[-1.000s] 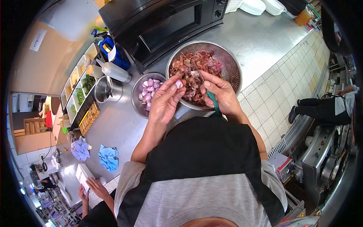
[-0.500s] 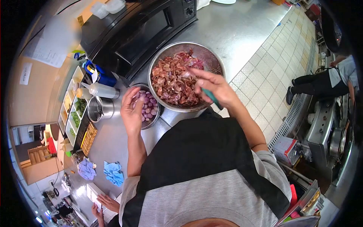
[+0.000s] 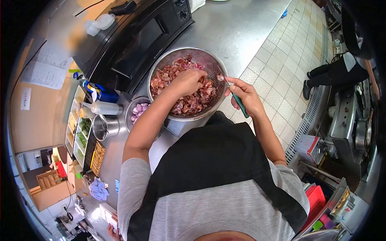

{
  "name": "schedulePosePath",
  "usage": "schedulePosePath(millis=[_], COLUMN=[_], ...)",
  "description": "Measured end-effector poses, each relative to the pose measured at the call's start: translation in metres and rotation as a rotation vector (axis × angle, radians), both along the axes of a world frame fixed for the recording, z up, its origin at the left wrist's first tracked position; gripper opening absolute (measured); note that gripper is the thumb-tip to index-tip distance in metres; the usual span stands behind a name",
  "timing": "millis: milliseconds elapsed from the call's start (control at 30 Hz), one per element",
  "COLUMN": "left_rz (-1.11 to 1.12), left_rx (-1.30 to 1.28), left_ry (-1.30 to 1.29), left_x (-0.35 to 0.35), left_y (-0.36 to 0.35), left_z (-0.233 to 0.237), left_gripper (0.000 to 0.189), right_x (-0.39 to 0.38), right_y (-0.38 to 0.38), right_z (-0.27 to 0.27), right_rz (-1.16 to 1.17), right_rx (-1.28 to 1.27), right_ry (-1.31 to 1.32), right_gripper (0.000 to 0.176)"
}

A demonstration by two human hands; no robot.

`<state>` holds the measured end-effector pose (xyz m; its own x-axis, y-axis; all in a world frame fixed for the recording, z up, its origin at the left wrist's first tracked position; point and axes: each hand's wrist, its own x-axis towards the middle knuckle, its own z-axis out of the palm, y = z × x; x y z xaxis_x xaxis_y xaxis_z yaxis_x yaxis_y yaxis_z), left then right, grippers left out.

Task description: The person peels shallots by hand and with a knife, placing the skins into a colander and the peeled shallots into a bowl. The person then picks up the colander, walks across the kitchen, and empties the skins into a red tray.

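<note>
A large perforated steel colander (image 3: 210, 60) holds a heap of reddish-brown shallot skins (image 3: 165, 78), with some pinker pieces at the far side. My left hand (image 3: 189, 82) reaches into it, fingers curled down among the skins; what they grip is hidden. At the colander's right edge, my right hand (image 3: 248, 98) is closed around a small knife (image 3: 240, 105) with a green handle. A small pale piece shows by the knife's tip. Left of the colander, a steel pot (image 3: 130, 114) contains peeled purple shallots (image 3: 138, 110), partly covered by my left forearm.
A black oven (image 3: 136, 48) stands behind the colander. To the left are a squeeze bottle (image 3: 106, 107), a steel container (image 3: 110, 127) and a tray of ingredients (image 3: 76, 120). Another person's hand (image 3: 112, 231) shows at lower left; a person (image 3: 333, 70) stands at right.
My left hand has moved from above the shallot pot into the colander. My right hand has drawn back to the colander's right edge with the knife. The view has shifted slightly.
</note>
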<state>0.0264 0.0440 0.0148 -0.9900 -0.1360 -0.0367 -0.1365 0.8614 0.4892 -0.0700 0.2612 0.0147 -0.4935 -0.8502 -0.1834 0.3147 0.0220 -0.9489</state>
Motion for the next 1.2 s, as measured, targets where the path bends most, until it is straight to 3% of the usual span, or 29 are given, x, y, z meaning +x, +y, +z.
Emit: schedulePosePath(millis=[100,267,333,400,467,533,633,733,900,1000,1067,1200], left_rz=[-0.09,-0.05,0.099,0.116,0.189,0.193,-0.121,-0.197,-0.199,-0.228,-0.191,-0.035], left_rx=[-0.133,0.107,0.162,0.06,-0.278,-0.29,0.089,-0.078,-0.362,-0.454,-0.266,0.037], left_ry=[-0.104,-0.161,-0.051,0.033,0.428,0.401,-0.185,-0.286,-0.362,-0.254,0.029,-0.171], left_x=[-0.008,-0.014,-0.013,-0.011,-0.007,-0.005,-0.004,0.009,0.018,0.022,0.016,0.004], left_y=[0.003,-0.025,-0.035,-0.04,-0.04,-0.032,-0.019,0.002,-0.004,-0.007,-0.007,0.013], left_z=[0.0,0.007,0.012,0.011,0.008,0.019,0.018,0.024,0.025,0.008,-0.005,-0.004], left_gripper=[0.029,0.027,0.028,0.029,0.026,0.027,0.032,0.025,0.026,0.026,0.022,0.027], right_x=[0.001,-0.001,-0.002,0.0,0.001,0.0,0.001,0.005,0.012,0.013,0.014,0.015], right_y=[0.002,0.002,0.003,0.002,0.002,0.001,0.002,0.001,-0.003,-0.005,-0.006,-0.006], right_z=[-0.002,-0.003,-0.004,0.0,0.0,-0.003,0.0,0.002,0.005,0.003,0.001,-0.001], right_rz=[-0.005,-0.006,-0.008,-0.02,-0.037,-0.028,-0.012,0.044,0.046,0.027,0.025,0.023], right_rx=[-0.007,-0.02,0.006,-0.01,-0.023,-0.026,-0.014,0.01,0.057,0.071,0.065,0.056], right_ry=[0.004,-0.007,-0.016,-0.01,-0.003,0.021,0.023,0.105,0.234,0.257,0.253,0.231], right_gripper=[0.032,0.033,0.032,0.033,0.034,0.038,0.036,0.036,0.035,0.035,0.035,0.034])
